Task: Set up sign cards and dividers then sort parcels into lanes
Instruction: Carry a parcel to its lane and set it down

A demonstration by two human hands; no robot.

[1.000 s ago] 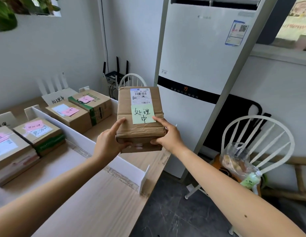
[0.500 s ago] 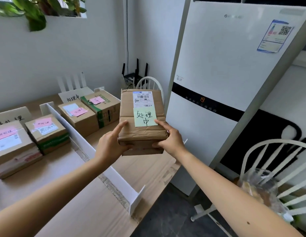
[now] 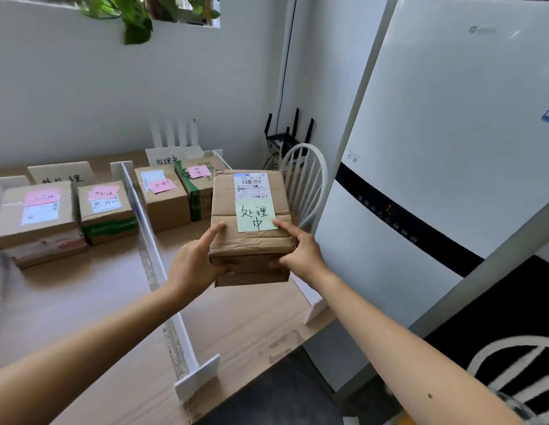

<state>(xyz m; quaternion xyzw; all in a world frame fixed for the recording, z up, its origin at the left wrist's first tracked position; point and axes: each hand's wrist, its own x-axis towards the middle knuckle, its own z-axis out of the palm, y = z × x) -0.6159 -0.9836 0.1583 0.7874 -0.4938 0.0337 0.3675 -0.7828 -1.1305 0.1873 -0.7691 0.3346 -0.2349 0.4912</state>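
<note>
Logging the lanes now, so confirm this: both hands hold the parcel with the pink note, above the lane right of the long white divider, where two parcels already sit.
One detail is wrong: the note on the held parcel is green, not pink, as the head view shows. The rest stands: the left hand and right hand hold it above the lane right of the long white divider, where two parcels already sit.

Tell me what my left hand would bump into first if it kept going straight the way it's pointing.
Likely the parcel wrapped in green tape: your left hand, gripping the held box, points up and away toward it. Depth is unclear, so it might pass short.
</note>
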